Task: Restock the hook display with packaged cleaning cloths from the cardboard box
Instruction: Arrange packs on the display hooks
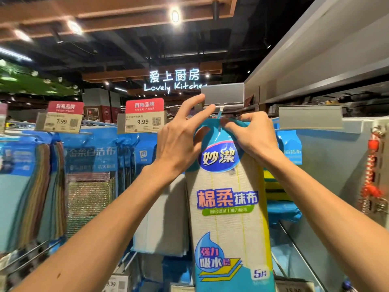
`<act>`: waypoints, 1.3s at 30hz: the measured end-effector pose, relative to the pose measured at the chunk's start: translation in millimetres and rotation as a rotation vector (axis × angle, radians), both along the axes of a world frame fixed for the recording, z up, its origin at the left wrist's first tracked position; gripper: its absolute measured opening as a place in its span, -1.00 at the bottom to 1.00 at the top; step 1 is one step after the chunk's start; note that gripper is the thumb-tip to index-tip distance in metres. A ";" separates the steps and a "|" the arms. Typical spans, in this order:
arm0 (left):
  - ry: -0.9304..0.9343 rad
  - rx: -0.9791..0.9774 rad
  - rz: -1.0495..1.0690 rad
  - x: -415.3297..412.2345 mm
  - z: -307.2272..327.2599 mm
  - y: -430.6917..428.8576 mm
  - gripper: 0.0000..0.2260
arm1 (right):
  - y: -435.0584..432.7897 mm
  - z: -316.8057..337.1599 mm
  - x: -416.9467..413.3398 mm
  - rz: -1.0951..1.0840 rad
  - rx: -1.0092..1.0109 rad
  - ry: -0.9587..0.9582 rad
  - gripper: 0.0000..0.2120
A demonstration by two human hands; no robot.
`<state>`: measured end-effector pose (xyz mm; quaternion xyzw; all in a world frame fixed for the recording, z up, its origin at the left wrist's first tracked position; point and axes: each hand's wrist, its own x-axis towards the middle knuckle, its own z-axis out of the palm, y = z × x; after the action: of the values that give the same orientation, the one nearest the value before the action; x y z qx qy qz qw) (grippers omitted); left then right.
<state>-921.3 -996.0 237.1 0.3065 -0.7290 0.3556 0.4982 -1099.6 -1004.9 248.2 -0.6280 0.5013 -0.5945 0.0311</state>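
A tall pack of white cleaning cloths (227,207) with a blue header and Chinese print hangs in the middle of the view. Its top hole sits at the tip of a display hook (220,114), just under an empty grey price-tag holder (223,94). My right hand (252,140) pinches the pack's blue header at the top right. My left hand (181,140) is at the pack's top left, thumb against the header, with its fingers spread and reaching up to the tag holder. The cardboard box is out of view.
Blue packs of cloths and scouring pads (88,175) hang on hooks to the left under price tags (143,121) reading 7.99 and 9.99. More blue packs (289,148) hang behind on the right, beside a grey shelf unit (336,60). A red tassel ornament (372,171) hangs far right.
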 end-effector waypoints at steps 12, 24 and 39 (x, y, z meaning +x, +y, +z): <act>-0.011 0.065 0.051 -2.5 -17.4 -21.5 -0.12 | -19.0 -27.5 4.8 -0.076 -0.128 -0.055 -0.66; -0.100 0.171 0.030 19.5 -42.4 23.4 -0.73 | 32.8 -94.0 -13.7 -0.231 -0.423 0.026 -0.53; -0.131 0.907 0.484 304.7 -207.7 311.6 -0.66 | 236.5 -302.6 262.3 0.480 0.170 0.468 -0.44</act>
<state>-616.6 -684.4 29.4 0.6284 -0.7478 0.1274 0.1722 -837.3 -768.4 -54.4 -0.8425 0.3805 -0.3662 0.1062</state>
